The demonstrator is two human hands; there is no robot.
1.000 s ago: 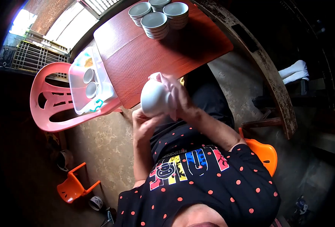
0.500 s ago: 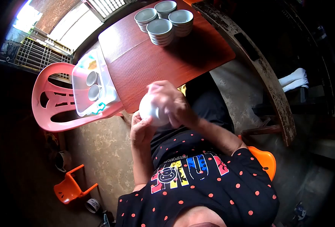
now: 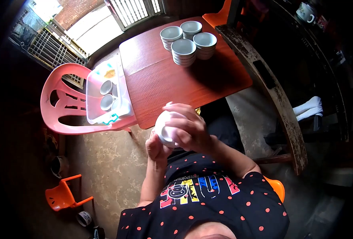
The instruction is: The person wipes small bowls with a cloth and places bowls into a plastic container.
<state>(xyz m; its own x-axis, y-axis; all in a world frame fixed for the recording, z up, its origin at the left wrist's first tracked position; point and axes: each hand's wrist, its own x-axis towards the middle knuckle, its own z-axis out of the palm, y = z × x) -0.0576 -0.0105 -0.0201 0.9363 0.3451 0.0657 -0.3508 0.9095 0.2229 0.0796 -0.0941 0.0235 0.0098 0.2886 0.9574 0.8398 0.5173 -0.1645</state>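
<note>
My left hand (image 3: 157, 146) grips a small white bowl (image 3: 163, 126) from below and at its near edge, in front of the table's near corner. The bowl is tilted, with its rounded outside and foot toward me. My right hand (image 3: 188, 126) is curled over the bowl's right side, fingers bent against its surface. Something pale shows at these fingertips, but I cannot make out what it is. The fingers hide much of the bowl.
Stacks of white bowls (image 3: 183, 47) stand toward the back right of the red-brown table (image 3: 152, 87). On a pink chair (image 3: 51, 99) at left, a clear plastic box (image 3: 92, 107) holds several cups or bowls. A worn wooden bench (image 3: 280, 103) is at right, a small orange chair (image 3: 61, 196) lower left.
The view has shifted, so table and stacks appear lower and further right. My right hand, blurred earlier, shows more sharply, its fingers still over the bowl. My left hand keeps its hold.
</note>
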